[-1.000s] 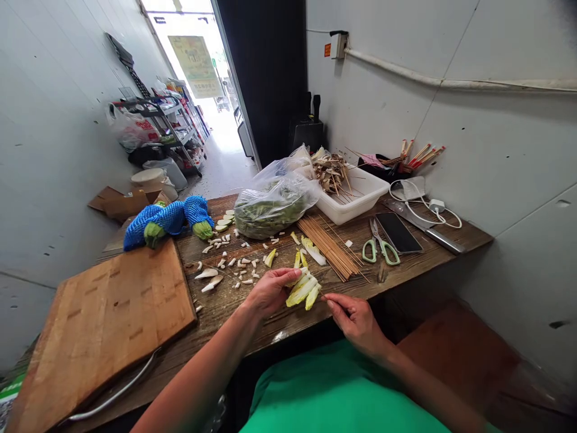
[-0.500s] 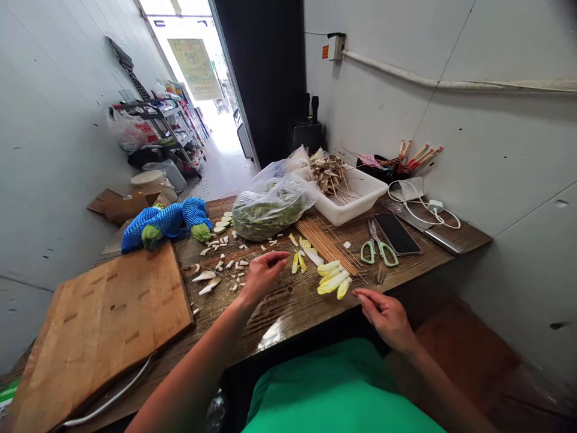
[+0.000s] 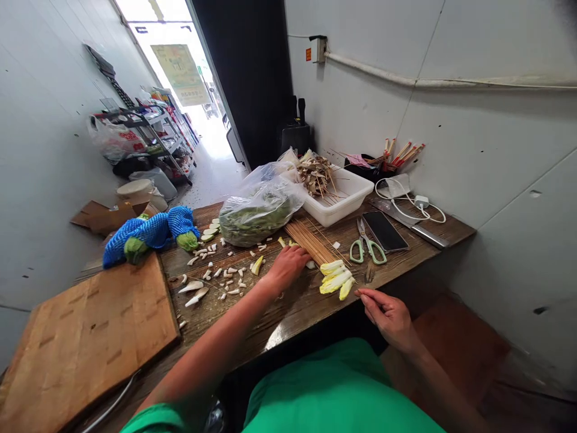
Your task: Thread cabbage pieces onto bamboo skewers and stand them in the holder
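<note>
My right hand (image 3: 386, 316) is closed in a pinch at the table's front edge, around the end of a thin bamboo skewer. Threaded side by side on that skewer are several small yellow-white cabbage leaves (image 3: 334, 279). My left hand (image 3: 289, 267) reaches over loose cabbage leaves (image 3: 288, 242) left of a bundle of bamboo skewers (image 3: 313, 240). Its fingers are stretched down at a whitish piece and partly cover the leaves. One separate yellow leaf (image 3: 257, 265) lies left of this hand, near chopped mushroom stems (image 3: 232, 282).
Scissors (image 3: 367, 243), a phone (image 3: 385, 230) and a knife (image 3: 430, 236) lie on the right. Behind stand a white tray (image 3: 336, 211) of skewered food and a plastic bag of greens (image 3: 256, 216). A cutting board (image 3: 90, 343) and blue-netted vegetables (image 3: 153, 231) are left.
My left hand has moved right and forward, onto the loose leaves. A yellow leaf now lies by the mushroom pieces. My right hand stays nearly still; the view has shifted slightly.
</note>
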{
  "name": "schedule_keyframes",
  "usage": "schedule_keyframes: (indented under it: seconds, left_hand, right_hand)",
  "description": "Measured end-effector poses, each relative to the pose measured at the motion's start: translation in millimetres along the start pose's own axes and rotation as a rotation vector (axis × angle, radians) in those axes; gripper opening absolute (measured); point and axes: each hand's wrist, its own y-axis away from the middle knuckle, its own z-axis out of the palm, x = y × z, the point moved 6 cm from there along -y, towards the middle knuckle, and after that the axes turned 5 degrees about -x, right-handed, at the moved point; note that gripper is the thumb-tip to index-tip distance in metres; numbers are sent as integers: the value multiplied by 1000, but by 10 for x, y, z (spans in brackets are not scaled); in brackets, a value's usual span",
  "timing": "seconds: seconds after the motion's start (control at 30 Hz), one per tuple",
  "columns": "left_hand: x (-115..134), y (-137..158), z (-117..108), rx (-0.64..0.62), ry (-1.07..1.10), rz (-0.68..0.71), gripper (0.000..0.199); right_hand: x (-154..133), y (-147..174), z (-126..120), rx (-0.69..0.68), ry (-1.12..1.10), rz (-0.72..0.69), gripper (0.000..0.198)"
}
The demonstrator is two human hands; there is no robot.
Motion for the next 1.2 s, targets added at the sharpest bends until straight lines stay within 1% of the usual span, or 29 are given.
schedule_keyframes:
  seconds: [0.07,0.1,0.17,0.23,0.3,0.37,0.43,0.5,0.6,0.67,0.7,0.73,0.8,0.87,0.9,0.93,0.97,1.0,1.03,1.07,1.1,1.13,1.17,1.2]
  left_hand:
    - [-11,40,-104,78,139,26,23]
    - [-37,81,-191,142,245,9,23]
    - [-120,205,-383,285,501,-65,21]
    - [-205,362,-521,383,812,-148,18]
    - [-252,522,-562,400,1134,-215,20]
    - [-264,683,-533,381,1403,-272,23]
    - [-248,831,-476,340,1572,-312,25]
    - [-225,958,-418,294,1635,-352,26]
    - [-208,1080,-378,249,1590,-371,27]
    - [-251,1125,-358,250,1500,-386,29]
    - [-310,1148,-346,268,1397,-421,29]
    - [-389,1176,-333,291,1245,-475,28]
    - [-539,1220,-310,290,878,-562,24]
    - [-611,1229,-274,217,596,-568,21]
    - [-617,1233,-273,204,515,-556,21]
    - [-605,1246,-302,237,467,-551,22]
    - [-577,1271,-356,314,456,-564,23]
    - [-532,1305,-411,412,500,-592,25]
    - [-471,1337,-439,503,624,-629,29]
    - [-389,1349,-417,557,834,-664,36]
    - [-275,1329,-343,561,1110,-688,44]
    - [-122,1283,-237,531,1428,-699,51]
    - [65,1216,-130,463,1735,-691,53]
    - [241,1159,-52,426,1978,-684,52]
  right_hand:
    - [-47,-5,27,-10,-9,-15,34]
    - [-75,-9,41,-14,-7,-26,34]
    - [-134,-23,72,-22,12,-51,33]
    - [-195,-42,126,-47,36,-79,31]
    - [-263,-63,216,-99,58,-114,30]
    - [-345,-75,337,-169,84,-163,29]
    - [-437,-77,471,-236,122,-216,29]
    - [-530,-70,601,-294,163,-269,28]
    - [-644,-56,759,-351,202,-336,27]
    - [-682,-60,824,-352,218,-352,26]
    - [-684,-69,846,-346,223,-348,25]
    - [-676,-81,864,-337,225,-336,25]
    - [-627,-115,886,-314,214,-285,25]
    - [-559,-154,890,-271,178,-220,27]
    - [-527,-172,887,-239,156,-187,28]
    - [-502,-186,884,-200,132,-160,29]
    - [-488,-196,887,-163,108,-140,30]
    - [-485,-201,898,-127,85,-130,30]
    - [-492,-201,919,-95,64,-124,30]
    - [-506,-198,951,-68,44,-125,30]
    - [-525,-192,993,-45,24,-131,30]
    - [-545,-184,1042,-26,2,-140,29]
    - [-560,-176,1096,-11,-20,-146,29]
    - [-569,-169,1152,0,-47,-147,29]
